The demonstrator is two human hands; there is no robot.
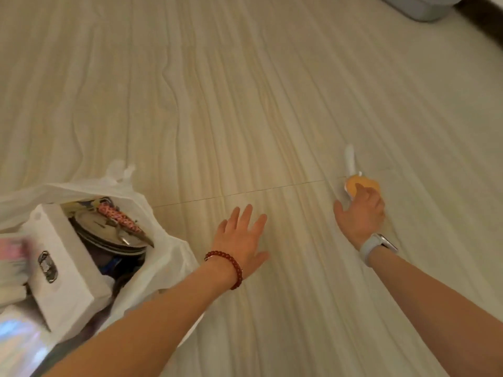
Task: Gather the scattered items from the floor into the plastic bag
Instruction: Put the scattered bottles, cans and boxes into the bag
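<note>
A white plastic bag (163, 257) stands open on the floor at lower left. Inside it lie a white box (62, 262), a round metal lid (109, 232) and a pink patterned item (119, 219). My left hand (242, 238) hovers flat with straight, spread fingers just right of the bag, holding nothing. My right hand (362, 213) curls its fingers round a small orange and white item (356, 183) on the floor at centre right; a white handle-like part (349, 159) sticks out beyond the fingers.
The pale striped tile floor (245, 104) stretches ahead with a thin grout line across it. A grey plastic container (424, 6) stands at the top right beside a dark edge.
</note>
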